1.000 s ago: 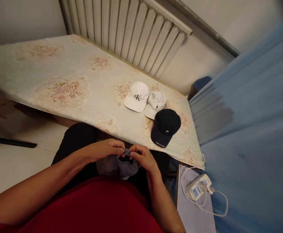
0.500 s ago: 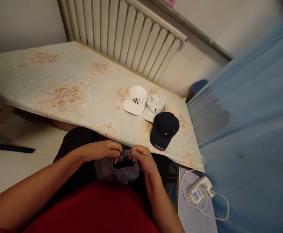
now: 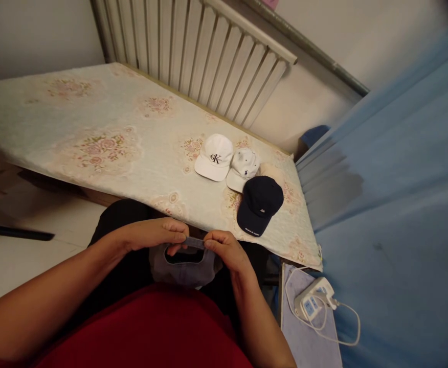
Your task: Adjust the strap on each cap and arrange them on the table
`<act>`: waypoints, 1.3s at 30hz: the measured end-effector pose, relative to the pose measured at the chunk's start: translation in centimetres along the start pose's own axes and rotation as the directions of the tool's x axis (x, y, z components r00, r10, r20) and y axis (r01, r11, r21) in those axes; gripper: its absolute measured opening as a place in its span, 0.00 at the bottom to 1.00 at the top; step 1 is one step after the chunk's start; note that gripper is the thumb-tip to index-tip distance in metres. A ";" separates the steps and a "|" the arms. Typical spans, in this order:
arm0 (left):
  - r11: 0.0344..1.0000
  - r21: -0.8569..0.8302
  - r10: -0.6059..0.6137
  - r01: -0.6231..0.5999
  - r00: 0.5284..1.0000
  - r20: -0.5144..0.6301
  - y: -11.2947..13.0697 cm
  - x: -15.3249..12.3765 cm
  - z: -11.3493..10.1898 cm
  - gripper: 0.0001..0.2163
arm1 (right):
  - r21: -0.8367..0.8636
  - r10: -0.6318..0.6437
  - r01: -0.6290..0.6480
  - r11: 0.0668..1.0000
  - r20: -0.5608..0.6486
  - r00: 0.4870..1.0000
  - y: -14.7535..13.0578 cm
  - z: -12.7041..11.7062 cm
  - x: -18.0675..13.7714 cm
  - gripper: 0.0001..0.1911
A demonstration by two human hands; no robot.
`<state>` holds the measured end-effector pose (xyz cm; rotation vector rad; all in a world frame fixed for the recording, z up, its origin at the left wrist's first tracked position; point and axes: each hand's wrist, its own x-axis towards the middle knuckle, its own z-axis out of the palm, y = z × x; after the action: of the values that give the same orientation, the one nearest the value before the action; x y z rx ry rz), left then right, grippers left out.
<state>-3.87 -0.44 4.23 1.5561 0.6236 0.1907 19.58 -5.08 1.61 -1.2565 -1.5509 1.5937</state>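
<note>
A grey baseball cap (image 3: 185,273) is in my lap, its back strap and rear opening facing up and away from me. My left hand (image 3: 166,236) pinches the left end of the strap between thumb and fingers. At the strap's right end, my right hand (image 3: 224,248) has a similar pinch grip. On the bed in front lie a white cap (image 3: 214,158) with black letters, a smaller white cap (image 3: 243,168) with a dark emblem, and a navy cap (image 3: 260,204). Behind the navy one a beige cap (image 3: 273,173) is partly hidden.
The caps lie on a bed (image 3: 139,153) with a floral cover. Behind it stands a radiator (image 3: 193,56). A blue curtain (image 3: 396,204) hangs at the right. On a small table (image 3: 296,337) sits a white power strip (image 3: 314,299) with a looped cable.
The grey cap has tilted and shifted slightly left, so its strap lies flatter between my hands. Both hands stay on the strap. The other caps have not moved.
</note>
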 end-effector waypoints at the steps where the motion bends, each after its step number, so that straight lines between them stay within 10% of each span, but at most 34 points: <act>1: 0.999 0.032 -0.007 0.007 1.000 0.007 0.4 0.1 0.1 0.12 | -0.005 -0.003 0.003 1.000 -0.008 1.000 -0.1 0.3 0.1 0.11; 25: 0.947 0.321 0.012 -0.018 1.000 0.022 3.1 2.1 -0.7 0.11 | -0.069 -0.010 0.007 0.998 -0.031 0.999 -1.9 0.5 0.4 0.12; 34: 0.954 0.296 -0.052 0.043 0.998 0.023 2.9 0.8 -4.4 0.13 | -0.092 0.047 -0.050 0.994 -0.031 0.998 -0.6 -0.5 0.1 0.10; 39: 0.896 0.444 -0.002 -0.016 0.999 0.040 4.0 1.8 -2.2 0.09 | -0.196 -0.009 -0.003 0.981 -0.060 0.998 -1.9 0.9 0.3 0.09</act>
<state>-2.32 2.49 7.88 1.9991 0.6607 0.0199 18.30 -4.90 3.29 -1.3923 -1.7029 1.4145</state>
